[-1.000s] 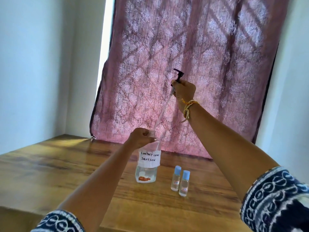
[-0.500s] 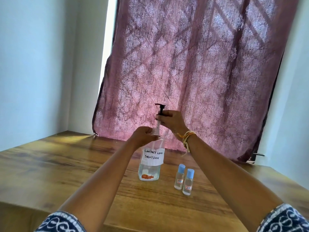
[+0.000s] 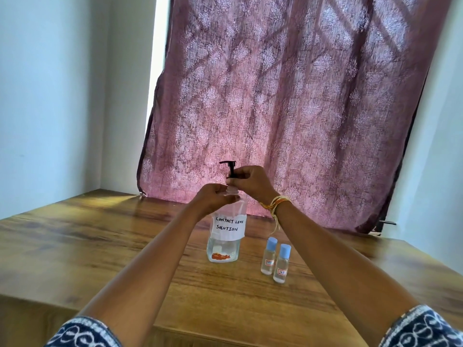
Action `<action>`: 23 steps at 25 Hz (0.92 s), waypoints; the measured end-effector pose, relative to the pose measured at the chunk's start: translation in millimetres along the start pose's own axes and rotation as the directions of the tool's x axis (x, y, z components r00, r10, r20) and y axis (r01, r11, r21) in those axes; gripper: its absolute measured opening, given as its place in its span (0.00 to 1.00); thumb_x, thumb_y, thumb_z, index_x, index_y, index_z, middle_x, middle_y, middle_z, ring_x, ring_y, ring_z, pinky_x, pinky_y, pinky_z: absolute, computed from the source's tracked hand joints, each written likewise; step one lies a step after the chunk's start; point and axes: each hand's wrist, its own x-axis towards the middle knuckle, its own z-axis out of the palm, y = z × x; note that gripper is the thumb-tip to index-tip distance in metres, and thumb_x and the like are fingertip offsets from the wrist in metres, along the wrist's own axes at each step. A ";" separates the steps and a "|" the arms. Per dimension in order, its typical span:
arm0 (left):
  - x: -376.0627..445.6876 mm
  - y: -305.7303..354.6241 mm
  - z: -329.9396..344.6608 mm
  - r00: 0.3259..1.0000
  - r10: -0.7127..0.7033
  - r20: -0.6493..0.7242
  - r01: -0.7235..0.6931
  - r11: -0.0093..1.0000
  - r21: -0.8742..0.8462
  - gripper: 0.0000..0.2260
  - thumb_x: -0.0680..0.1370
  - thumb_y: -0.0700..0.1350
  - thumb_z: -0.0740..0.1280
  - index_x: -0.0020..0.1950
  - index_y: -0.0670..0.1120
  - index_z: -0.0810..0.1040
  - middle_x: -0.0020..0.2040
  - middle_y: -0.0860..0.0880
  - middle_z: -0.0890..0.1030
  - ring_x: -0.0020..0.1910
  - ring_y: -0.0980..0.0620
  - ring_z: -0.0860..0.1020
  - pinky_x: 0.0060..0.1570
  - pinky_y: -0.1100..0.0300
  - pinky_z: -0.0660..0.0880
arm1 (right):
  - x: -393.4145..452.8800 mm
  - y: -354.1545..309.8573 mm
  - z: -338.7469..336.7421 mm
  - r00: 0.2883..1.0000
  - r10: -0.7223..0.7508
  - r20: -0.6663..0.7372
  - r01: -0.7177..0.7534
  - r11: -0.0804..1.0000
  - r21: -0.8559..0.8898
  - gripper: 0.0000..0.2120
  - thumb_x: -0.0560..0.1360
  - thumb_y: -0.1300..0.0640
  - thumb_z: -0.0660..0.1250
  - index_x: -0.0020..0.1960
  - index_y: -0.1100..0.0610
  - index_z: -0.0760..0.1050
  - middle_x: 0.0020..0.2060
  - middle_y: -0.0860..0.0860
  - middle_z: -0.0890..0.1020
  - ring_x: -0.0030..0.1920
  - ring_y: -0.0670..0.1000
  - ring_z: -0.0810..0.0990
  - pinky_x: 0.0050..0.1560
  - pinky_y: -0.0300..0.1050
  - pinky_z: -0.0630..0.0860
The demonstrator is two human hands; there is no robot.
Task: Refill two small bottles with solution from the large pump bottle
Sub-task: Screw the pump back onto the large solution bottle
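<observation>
- My left hand (image 3: 215, 196) is wrapped closed around the neck and shoulder of the large pump bottle (image 3: 225, 236), steadying it on the wooden table (image 3: 100, 246).
- My right hand (image 3: 250, 181) is pinched closed on the collar of the black pump head (image 3: 230, 169), directly above the bottle mouth.
- The pump's long axis runs vertically, in line with the bottle. The spout points to my left, away from the small bottles.
- The pump appears seated at the neck. I cannot tell whether its thread is fully engaged.
- The large bottle is clear and stands upright near the table's centre. It carries a white handwritten label (image 3: 228, 225) reading "CONTACT LENS SOLUTION". Liquid fills only the lower part, with an orange mark near the base.
- The two small bottles (image 3: 275, 260) stand upright, touching or nearly so, just beside the large bottle on its right and nearer to me.
- Both small bottles are clear, with light blue caps in place and small red-and-blue labels.
- My right hand is the nearer one for reaching them: they lie below and to the right of its grip.
- Judgement: with the spout facing left, either it is turned or a small bottle is carried round to it, and the caps must come off first.
</observation>
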 end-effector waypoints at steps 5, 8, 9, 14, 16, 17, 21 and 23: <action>-12.8 1.8 3.7 0.999 0.039 0.014 -0.038 0.999 -0.028 0.18 0.72 0.49 0.74 0.59 0.44 0.81 0.55 0.45 0.84 0.55 0.48 0.80 0.51 0.57 0.75 | -13.0 0.6 -12.1 0.996 0.049 0.074 -0.053 0.998 0.041 0.13 0.69 0.67 0.74 0.53 0.68 0.80 0.48 0.66 0.83 0.40 0.51 0.82 0.49 0.43 0.81; -23.2 -0.1 7.8 0.997 0.081 -0.005 -0.082 0.992 -0.098 0.17 0.71 0.47 0.75 0.58 0.45 0.81 0.53 0.46 0.84 0.50 0.53 0.81 0.42 0.66 0.74 | -17.5 3.1 -9.7 0.998 0.055 0.017 -0.055 0.998 0.015 0.14 0.66 0.61 0.77 0.50 0.65 0.82 0.45 0.61 0.85 0.46 0.55 0.85 0.55 0.53 0.81; -25.4 0.5 7.4 0.996 0.088 -0.015 -0.089 0.992 -0.092 0.17 0.70 0.46 0.76 0.56 0.46 0.81 0.51 0.47 0.85 0.47 0.55 0.82 0.40 0.67 0.74 | -19.6 2.2 -8.3 0.998 0.060 -0.003 -0.060 0.998 -0.008 0.15 0.64 0.59 0.79 0.49 0.63 0.83 0.43 0.59 0.86 0.46 0.56 0.85 0.55 0.55 0.81; -32.6 6.9 7.0 0.996 0.089 -0.028 -0.092 0.989 -0.114 0.17 0.66 0.46 0.79 0.53 0.46 0.84 0.46 0.48 0.86 0.45 0.54 0.84 0.42 0.63 0.77 | -26.6 -1.5 -10.2 0.993 0.092 -0.070 -0.098 0.991 -0.085 0.20 0.61 0.52 0.81 0.46 0.63 0.81 0.41 0.57 0.85 0.42 0.54 0.83 0.47 0.49 0.80; -36.9 9.5 7.7 0.997 0.073 0.009 -0.071 0.987 -0.141 0.14 0.66 0.46 0.79 0.50 0.47 0.85 0.45 0.48 0.86 0.44 0.53 0.84 0.45 0.60 0.78 | -32.5 -5.8 -8.7 0.994 0.083 -0.073 -0.091 0.989 -0.114 0.17 0.63 0.51 0.80 0.43 0.61 0.80 0.39 0.57 0.84 0.41 0.53 0.81 0.43 0.48 0.77; -38.8 10.7 7.8 0.998 0.057 0.030 -0.052 0.988 -0.149 0.15 0.66 0.46 0.79 0.50 0.46 0.85 0.46 0.47 0.87 0.45 0.52 0.84 0.47 0.58 0.79 | -34.2 -7.6 -9.9 0.995 0.081 -0.052 -0.087 0.988 -0.127 0.15 0.64 0.50 0.79 0.41 0.60 0.80 0.38 0.56 0.83 0.39 0.52 0.81 0.42 0.47 0.76; -43.3 12.1 4.7 0.992 -0.013 0.123 0.034 0.985 -0.169 0.20 0.64 0.49 0.80 0.53 0.45 0.84 0.50 0.46 0.86 0.51 0.47 0.84 0.55 0.49 0.79 | -38.8 -20.8 -22.8 0.970 0.137 0.199 -0.128 0.990 -0.060 0.16 0.70 0.50 0.75 0.42 0.63 0.78 0.35 0.56 0.76 0.38 0.51 0.75 0.43 0.44 0.72; -46.4 13.8 5.2 0.987 -0.017 0.161 0.048 0.980 -0.191 0.23 0.60 0.52 0.80 0.52 0.46 0.84 0.50 0.45 0.86 0.52 0.45 0.84 0.58 0.46 0.78 | -40.9 -26.4 -31.4 0.936 0.166 0.311 -0.233 0.953 0.192 0.11 0.74 0.63 0.70 0.53 0.67 0.77 0.43 0.58 0.78 0.45 0.52 0.78 0.51 0.44 0.78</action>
